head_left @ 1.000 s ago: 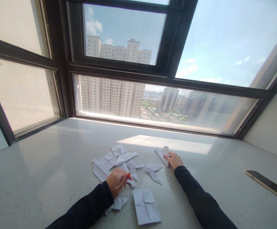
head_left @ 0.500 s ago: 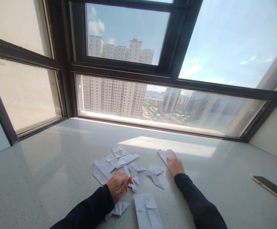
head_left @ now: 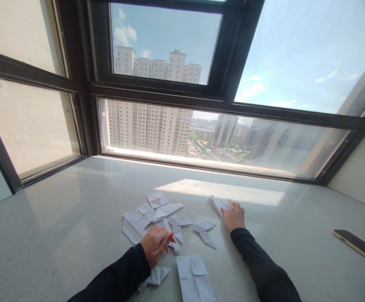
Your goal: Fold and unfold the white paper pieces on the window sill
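Note:
My right hand is closed on a folded white paper piece, its fingers curled over the right side. Part of that paper is hidden under the hand. My left hand has its fingers curled together, with nothing visible in them, just in front of a cluster of folded papers. Between the hands lies a folded paper with angled arms. Nearest me is a larger creased paper rectangle, and a pleated paper piece shows partly from behind my left wrist.
All of this lies on a pale speckled stone sill. A phone rests at the far right. Dark-framed windows rise behind the sill, and a patch of sunlight falls along its back.
My right hand has shifted slightly to the right, and the upright paper flap beside its fingers no longer shows. My left hand and the other papers have stayed put.

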`<state>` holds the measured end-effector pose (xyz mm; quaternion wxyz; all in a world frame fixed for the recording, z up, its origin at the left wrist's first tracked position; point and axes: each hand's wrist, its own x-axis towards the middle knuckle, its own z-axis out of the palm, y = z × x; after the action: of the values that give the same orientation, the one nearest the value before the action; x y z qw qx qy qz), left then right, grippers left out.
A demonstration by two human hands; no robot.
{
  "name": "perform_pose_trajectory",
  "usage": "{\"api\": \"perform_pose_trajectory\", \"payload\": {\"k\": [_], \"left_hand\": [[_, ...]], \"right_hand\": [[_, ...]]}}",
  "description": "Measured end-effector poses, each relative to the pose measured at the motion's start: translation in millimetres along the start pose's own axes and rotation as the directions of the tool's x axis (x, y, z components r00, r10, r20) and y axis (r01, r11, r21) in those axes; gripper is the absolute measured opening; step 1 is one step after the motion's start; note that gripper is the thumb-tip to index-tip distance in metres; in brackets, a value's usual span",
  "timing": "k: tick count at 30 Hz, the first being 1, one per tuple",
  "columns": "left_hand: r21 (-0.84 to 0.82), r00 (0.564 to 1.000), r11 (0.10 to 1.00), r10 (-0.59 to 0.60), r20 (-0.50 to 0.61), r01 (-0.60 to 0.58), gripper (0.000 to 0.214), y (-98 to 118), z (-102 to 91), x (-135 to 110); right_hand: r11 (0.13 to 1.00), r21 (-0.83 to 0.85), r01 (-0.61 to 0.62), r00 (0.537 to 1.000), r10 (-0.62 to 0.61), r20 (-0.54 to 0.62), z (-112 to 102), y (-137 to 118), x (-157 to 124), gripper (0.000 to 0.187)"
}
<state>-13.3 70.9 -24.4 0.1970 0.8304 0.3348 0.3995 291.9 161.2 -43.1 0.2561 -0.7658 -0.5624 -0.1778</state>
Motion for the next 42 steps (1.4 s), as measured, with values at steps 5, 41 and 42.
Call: {"api": "perform_pose_trajectory", "payload": {"k": [5, 41, 42], "left_hand": [[-0.007, 1.0, 1.0, -0.007, -0.008, 0.007, 0.051, 0, 0.2, 0], [-0.165, 0.962, 0.955, -0.262, -0.08, 0.247, 0.057, 3, -7.9, -1], [-0.173, 0.955, 0.95, -0.28, -0.099, 0.261, 0.056, 5, -10.1, -1]], "right_hand": [[0.993, 0.071, 0.089, 0.996, -0.087, -0.031, -1, 3, 4, 0.035], [0.934, 0.142, 0.328, 0.945, -0.322, -0.062, -9, -7, 13, 0.028], [0.934, 0.139, 0.328, 0.944, -0.322, -0.066, -9, -8, 13, 0.028]]}}
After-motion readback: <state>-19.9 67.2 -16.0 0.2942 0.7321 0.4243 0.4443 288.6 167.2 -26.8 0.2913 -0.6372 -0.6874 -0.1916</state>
